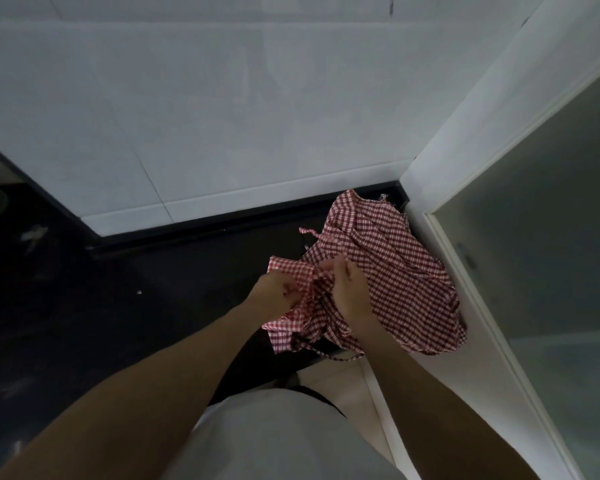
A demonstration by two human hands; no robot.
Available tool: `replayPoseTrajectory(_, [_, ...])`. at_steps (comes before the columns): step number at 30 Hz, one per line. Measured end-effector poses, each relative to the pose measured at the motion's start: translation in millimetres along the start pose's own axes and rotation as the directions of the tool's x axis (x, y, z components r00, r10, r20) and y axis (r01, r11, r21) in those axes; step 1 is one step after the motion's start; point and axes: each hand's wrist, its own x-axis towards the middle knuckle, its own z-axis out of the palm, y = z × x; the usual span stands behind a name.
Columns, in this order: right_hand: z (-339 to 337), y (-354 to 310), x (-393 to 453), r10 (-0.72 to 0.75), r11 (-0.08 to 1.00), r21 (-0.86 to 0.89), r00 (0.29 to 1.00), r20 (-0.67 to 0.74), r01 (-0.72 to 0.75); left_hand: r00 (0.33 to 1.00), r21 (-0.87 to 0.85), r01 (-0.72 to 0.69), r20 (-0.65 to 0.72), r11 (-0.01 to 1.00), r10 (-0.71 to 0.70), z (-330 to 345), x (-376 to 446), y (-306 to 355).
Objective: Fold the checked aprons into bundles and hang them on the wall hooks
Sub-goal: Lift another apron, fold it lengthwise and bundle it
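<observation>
Checked apron [388,271]: light, limp, shifts easily. Your left hand [274,294] bunches cloth in curled fingers; right hand [349,292] pinches fold. Take hold at hems or strap [310,233].

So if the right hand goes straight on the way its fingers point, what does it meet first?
The right hand points up and away over the apron it pinches. It would likely meet more apron cloth first, then the white wall behind; depth is unclear.

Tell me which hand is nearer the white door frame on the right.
Right. The right hand pinches the checked apron closer to the door frame; the left hand grips the cloth farther from it.
</observation>
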Motion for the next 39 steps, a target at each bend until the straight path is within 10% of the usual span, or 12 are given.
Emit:
replayPoseTrajectory(5, [-6.4, -7.9, 7.1, 0.008, 0.924, 0.380, 0.996, 0.089, -0.041, 0.985, -0.486, 0.173, 0.087, 0.857, -0.149, -17.8, -0.1, -10.3])
replayPoseTrajectory(10, [17.5, -8.2, 17.1, 0.057, 0.929, 0.354, 0.987, 0.151, -0.108, 0.965, -0.740, 0.258, 0.163, 0.621, -0.207, -23.0, -7.6, -9.1])
replayPoseTrajectory(15, [21.6, -9.9, 26.0, 0.186, 0.964, 0.137, 0.945, 0.268, -0.229, 0.968, -0.811, 0.241, 0.157, 0.533, -0.197, -19.6, -11.4, -13.4])
replayPoseTrajectory(20, [27.6, -2.5, 23.7, -0.078, 0.943, -0.295, 0.964, 0.253, 0.153, 0.984, -0.792, 0.179, 0.152, 0.584, -0.095, -15.7, -14.8, -12.2])
replayPoseTrajectory(27, [27.2, 9.8, 17.6, -0.187, 0.905, -0.280, 0.889, 0.418, 0.321, 0.969, -0.722, 0.233, 0.119, 0.652, -0.215, -8.3, -16.0, -17.6])
replayPoseTrajectory(31, [23.2, 5.8, 12.4, -0.086, 0.975, -0.135, 0.860, 0.503, 0.177, 0.968, -0.752, 0.237, 0.132, 0.615, -0.212, -9.8, -14.3, -16.9])
replayPoseTrajectory(39, [30.4, 1.5, 12.5, 0.059, 0.980, -0.197, 0.963, 0.262, -0.006, 0.965, -0.779, 0.174, 0.014, 0.602, -0.260, -8.2, -16.1, -1.9])
